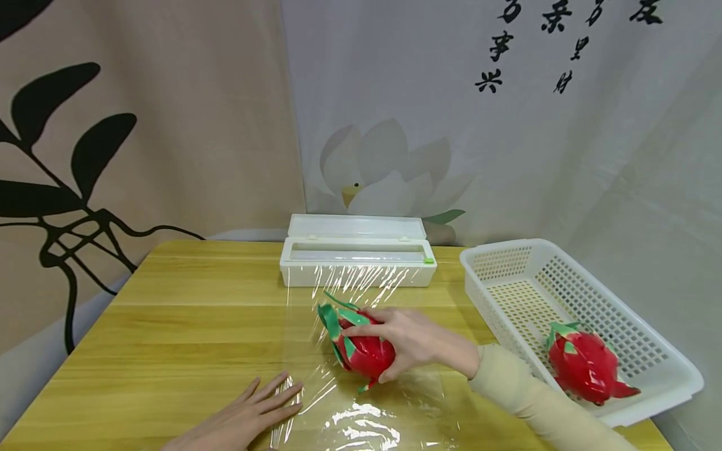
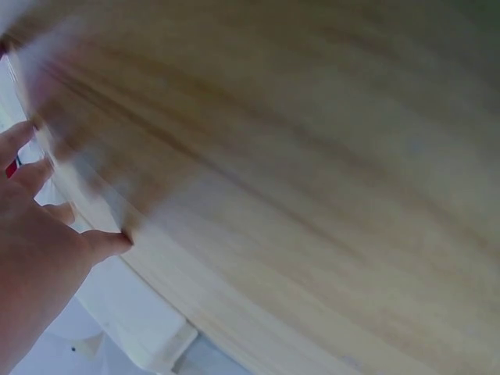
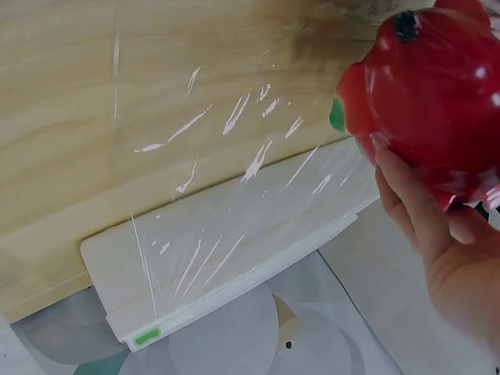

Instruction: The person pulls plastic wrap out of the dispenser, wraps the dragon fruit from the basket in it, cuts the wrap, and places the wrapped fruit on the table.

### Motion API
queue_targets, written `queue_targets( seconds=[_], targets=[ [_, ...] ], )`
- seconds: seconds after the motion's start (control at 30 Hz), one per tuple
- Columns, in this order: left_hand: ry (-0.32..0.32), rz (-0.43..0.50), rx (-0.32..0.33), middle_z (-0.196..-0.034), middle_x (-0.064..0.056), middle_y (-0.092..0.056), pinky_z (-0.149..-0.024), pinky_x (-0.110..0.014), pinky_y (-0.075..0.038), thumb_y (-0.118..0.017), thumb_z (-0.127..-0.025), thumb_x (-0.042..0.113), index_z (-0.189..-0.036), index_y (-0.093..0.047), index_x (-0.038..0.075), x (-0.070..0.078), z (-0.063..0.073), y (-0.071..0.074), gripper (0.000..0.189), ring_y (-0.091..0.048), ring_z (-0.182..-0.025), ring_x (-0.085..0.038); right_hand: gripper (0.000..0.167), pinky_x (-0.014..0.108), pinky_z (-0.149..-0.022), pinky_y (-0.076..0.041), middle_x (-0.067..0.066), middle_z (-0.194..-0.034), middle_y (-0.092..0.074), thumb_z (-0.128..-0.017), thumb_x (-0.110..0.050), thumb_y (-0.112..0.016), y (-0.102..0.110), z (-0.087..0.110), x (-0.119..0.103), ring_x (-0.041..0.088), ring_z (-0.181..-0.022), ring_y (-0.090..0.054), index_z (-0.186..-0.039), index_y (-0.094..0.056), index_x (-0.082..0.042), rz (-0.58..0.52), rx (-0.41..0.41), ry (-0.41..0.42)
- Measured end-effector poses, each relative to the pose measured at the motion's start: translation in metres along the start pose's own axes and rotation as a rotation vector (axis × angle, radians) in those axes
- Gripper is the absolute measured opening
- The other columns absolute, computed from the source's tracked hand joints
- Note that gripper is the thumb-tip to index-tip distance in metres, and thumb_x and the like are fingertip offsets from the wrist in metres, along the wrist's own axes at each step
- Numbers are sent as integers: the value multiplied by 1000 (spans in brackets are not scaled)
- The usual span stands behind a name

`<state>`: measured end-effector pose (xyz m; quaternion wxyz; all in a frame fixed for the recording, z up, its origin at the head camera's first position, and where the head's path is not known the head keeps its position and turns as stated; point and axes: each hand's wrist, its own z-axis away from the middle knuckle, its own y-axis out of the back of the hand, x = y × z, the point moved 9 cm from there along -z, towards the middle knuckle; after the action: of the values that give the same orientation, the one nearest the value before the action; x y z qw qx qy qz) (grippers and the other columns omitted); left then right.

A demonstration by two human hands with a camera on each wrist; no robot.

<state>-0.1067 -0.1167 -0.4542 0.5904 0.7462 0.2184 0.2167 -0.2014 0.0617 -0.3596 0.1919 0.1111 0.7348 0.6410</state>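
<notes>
My right hand (image 1: 397,341) grips a red dragon fruit (image 1: 365,354) with green leaf tips, fingers over its top and thumb at its lower right side. The fruit is over a sheet of clear cling film (image 1: 361,413) that runs from a white dispenser box (image 1: 361,274) toward me. In the right wrist view the dragon fruit (image 3: 437,94) fills the upper right, with the fingers around its underside. Spread and nearly straight, the fingers of my left hand (image 1: 254,410) rest at the film's left edge on the table.
To the right stands a white perforated basket (image 1: 648,341) with a second dragon fruit (image 1: 586,366) in it. The dispenser's lid (image 1: 358,226) is raised at the table's back edge. A printed curtain (image 1: 383,75) hangs behind the wooden table (image 1: 186,326).
</notes>
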Motion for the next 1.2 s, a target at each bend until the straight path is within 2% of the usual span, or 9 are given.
queue_targets(
  seconds=[0.23,0.47,0.7,0.83,0.97,1.07,1.2],
  targets=[
    [5,-3,-1,-150,-4,-42,-106,-15,30,-46,-89,64,-143,-44,24,0,0,0,67,24,-143,-2,84,22,-73,-55,8,-134,-54,-64,-49,-83,-12,0,-2,21,-112,-58,-138,-44,-42,61,-96,0],
    [-31,-69,39,-148,-6,-44,-109,-17,28,-47,-88,65,-140,-48,21,2,0,2,68,21,-146,-7,84,29,-82,-55,12,-144,-47,-65,-51,-82,-19,1,-7,27,-120,-54,-139,-42,-43,113,-147,61],
    [-37,-94,54,-147,-7,-45,-110,-18,28,-48,-88,65,-140,-49,20,3,1,1,68,21,-146,-8,87,32,-84,-54,7,-152,-36,-66,-50,-82,-22,4,-5,29,-127,-46,-140,-37,-48,118,-197,47],
    [-37,-100,50,-146,-6,-46,-109,-19,28,-46,-87,66,-139,-49,22,3,1,0,68,22,-146,-8,89,34,-90,-52,4,-155,-30,-68,-50,-81,-23,8,-3,28,-133,-40,-143,-33,-46,73,-197,40],
    [-41,-109,61,-146,-5,-46,-109,-21,29,-46,-86,68,-138,-50,22,4,0,3,70,21,-147,-9,90,41,-98,-49,1,-158,-25,-72,-45,-80,-22,15,1,31,-138,-36,-147,-30,-40,-10,-182,20],
    [-46,-109,67,-147,-5,-46,-110,-22,29,-46,-85,69,-138,-50,22,6,-2,5,71,19,-147,-10,84,47,-104,-45,3,-157,-28,-76,-41,-77,-17,23,2,34,-140,-34,-147,-33,-33,-75,-133,26],
    [-47,-91,74,-148,-4,-44,-111,-22,27,-47,-86,68,-139,-48,22,6,-3,8,70,16,-148,-10,71,46,-105,-44,6,-152,-37,-80,-31,-76,-8,41,7,30,-138,-39,-143,-42,-24,-201,-17,18]
  ],
)
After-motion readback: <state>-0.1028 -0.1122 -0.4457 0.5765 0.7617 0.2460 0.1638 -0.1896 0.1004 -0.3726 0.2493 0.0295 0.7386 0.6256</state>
